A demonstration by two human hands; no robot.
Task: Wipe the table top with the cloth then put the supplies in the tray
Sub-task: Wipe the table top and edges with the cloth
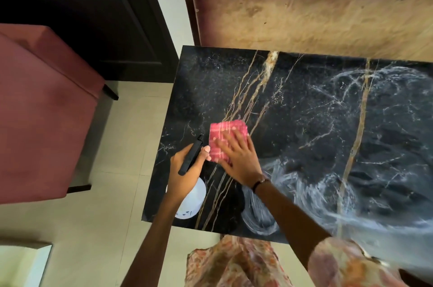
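While the right hand (236,157) lies flat on the cloth (226,140), fingers straight and spread and pressing down, nothing is pinched; the palm covers the cloth's near right part. The cloth is pink checked, folded to a rough rectangle, lying on the table top (304,111) toward its left end, long axis running roughly away from the person. The fingertips point up and left, toward the far left corner.

The key relation: dark unwiped marble lies beyond and left of the fingers, while whitish wet smears sit to the right and behind the wrist. So the next stroke probably goes away from the smears, forward or leftward, though that is a guess.

The left hand (187,169) is just beside the cloth's left edge, thumb tip nearly touching it. Its fingers curl round the black trigger head of a spray bottle (191,197), the white body hanging below the hand at the table's left edge. The head's long axis slants up and right, nozzle aimed toward the cloth.

The right hand is the one on the cloth and is clearly the wiping hand. No tray is in view. A pink chair (42,111) stands well apart on the left.
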